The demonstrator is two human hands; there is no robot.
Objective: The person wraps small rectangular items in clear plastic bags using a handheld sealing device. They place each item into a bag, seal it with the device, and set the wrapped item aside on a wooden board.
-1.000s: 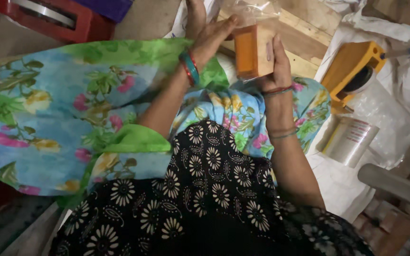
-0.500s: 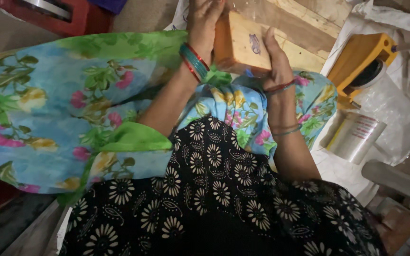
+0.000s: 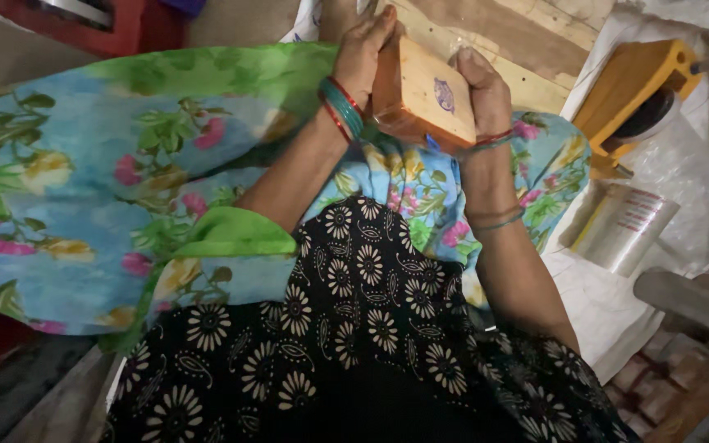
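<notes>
two forearms rise from the near edge of the view, over a black garment with white flower prints (image 3: pixel 354 328) and a blue and green floral cloth (image 3: pixel 108 189) draped across the lap. the left wrist wears green and red bangles (image 3: pixel 340 107), the right wrist a thin red and green thread band (image 3: pixel 494 139). just beyond, both hands clasp an orange wooden block (image 3: pixel 424 94) between them, held above the lap and tilted so its broad face looks toward the camera; a small dark oval mark sits on that face. the left hand (image 3: pixel 363 53) presses flat against the block's left side, fingers together and pointing away. the right hand (image 3: pixel 482 86) wraps the right edge, thumb up along the side, fingers curled behind and out of sight. a bit of clear plastic film (image 3: pixel 453 49) shows at the block's top, between the hands. to the right, on white sheeting (image 3: pixel 601 303), lies a roll of clear packing tape (image 3: pixel 621 226), and farther off an orange tape dispenser (image 3: pixel 633 90). behind the hands lies a pale wooden board (image 3: pixel 527 41). far left, a red container (image 3: pixel 100 25) sits at the top edge.
</notes>
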